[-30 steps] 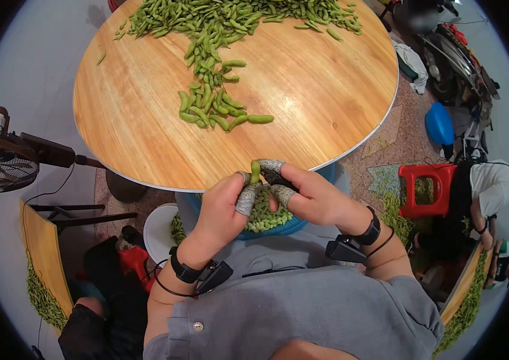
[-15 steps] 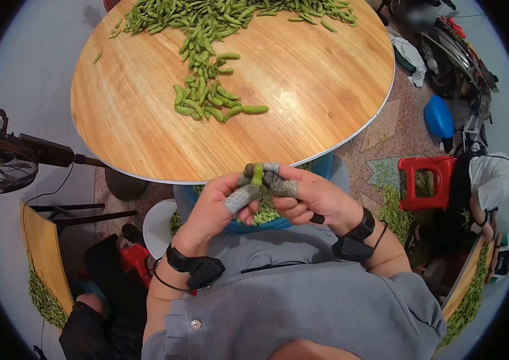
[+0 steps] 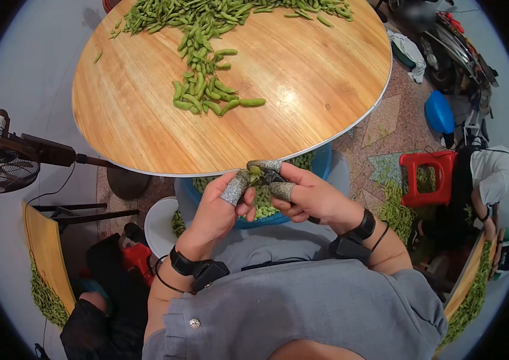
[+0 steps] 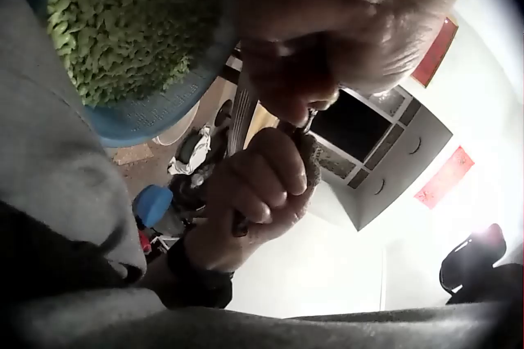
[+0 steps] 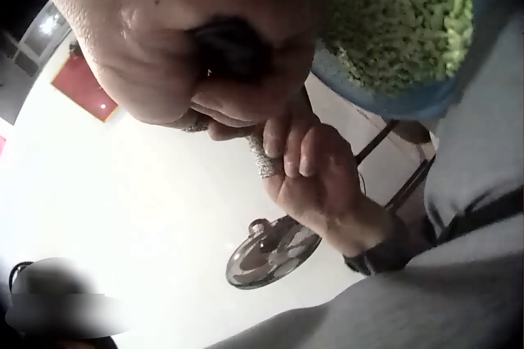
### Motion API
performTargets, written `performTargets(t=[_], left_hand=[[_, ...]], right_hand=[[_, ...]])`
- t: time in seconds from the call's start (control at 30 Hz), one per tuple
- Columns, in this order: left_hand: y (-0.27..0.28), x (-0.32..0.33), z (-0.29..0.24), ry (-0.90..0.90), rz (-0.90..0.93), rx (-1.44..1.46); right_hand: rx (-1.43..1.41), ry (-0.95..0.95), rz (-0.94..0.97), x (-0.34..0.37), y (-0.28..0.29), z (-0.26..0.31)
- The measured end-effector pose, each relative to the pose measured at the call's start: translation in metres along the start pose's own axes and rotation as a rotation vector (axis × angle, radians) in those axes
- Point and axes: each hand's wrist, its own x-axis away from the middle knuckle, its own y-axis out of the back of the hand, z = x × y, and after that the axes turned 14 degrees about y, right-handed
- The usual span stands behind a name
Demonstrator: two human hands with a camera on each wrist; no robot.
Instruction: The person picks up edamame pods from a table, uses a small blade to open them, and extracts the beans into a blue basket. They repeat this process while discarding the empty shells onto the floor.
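Observation:
In the head view a green pod (image 3: pixel 255 172) sits between the taped fingertips of both hands, over the basin's far side near the table edge. The left hand (image 3: pixel 221 201) pinches it from the left. From the right, the right hand (image 3: pixel 308 195) meets it with taped thumb and forefinger; its other fingers curl round a dark object, mostly hidden. Below the hands stands a blue basin (image 3: pixel 326 163) holding shelled green beans (image 3: pixel 264 204). In the left wrist view the right hand (image 4: pixel 260 189) shows curled fingers; in the right wrist view the left hand (image 5: pixel 315 173) wears grey tape.
A round wooden table (image 3: pixel 302 78) bears a heap of pods (image 3: pixel 206 24) with a trail toward the person. At left are a fan (image 3: pixel 3 159) and a white bucket (image 3: pixel 159 231); at right, a red stool (image 3: pixel 427 177) and another person (image 3: pixel 491 174).
The pod has sunk lower between the fingertips and shows less. The hands have turned and shifted slightly, with the left fingers more curled. The table appears slightly higher in the view.

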Motion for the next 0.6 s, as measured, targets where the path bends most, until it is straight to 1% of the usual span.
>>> performTargets(t=[0.03, 0.07, 0.13, 0.17, 0.23, 0.27, 0.33, 0.47, 0.53, 0.6], left_hand=[[-0.002, 0.002, -0.001, 0.076, 0.029, 0.112], [0.0, 0.001, 0.003, 0.079, 0.03, 0.114], [0.009, -0.001, 0.014, -0.002, -0.082, -0.23], [0.011, -0.002, 0.017, 0.002, -0.081, -0.228], [0.013, -0.002, 0.021, -0.039, -0.125, -0.57], [0.011, -0.001, 0.023, -0.037, -0.123, -0.571], [0.006, 0.0, 0.026, -0.119, -0.132, -0.6], [0.006, 0.002, 0.027, -0.104, -0.167, -0.642], [0.012, 0.0, 0.033, -0.01, -0.095, -0.417], [0.016, -0.004, 0.038, 0.007, -0.08, -0.395]], right_hand=[[-0.046, -0.029, 0.039, 0.0, 0.006, -0.003], [-0.047, -0.031, 0.036, -0.003, 0.008, -0.013], [0.398, 0.469, -0.154, -0.011, 0.013, -0.037], [0.397, 0.466, -0.156, -0.011, 0.017, -0.039], [0.919, 0.412, -0.209, -0.012, 0.023, -0.038], [0.949, 0.331, -0.271, -0.014, 0.015, -0.035], [0.941, 0.348, -0.282, -0.022, 0.017, -0.047], [0.878, 0.364, -0.257, -0.025, 0.019, -0.057], [0.877, 0.373, -0.25, -0.024, 0.018, -0.056], [0.878, 0.384, -0.243, -0.023, 0.018, -0.058]])
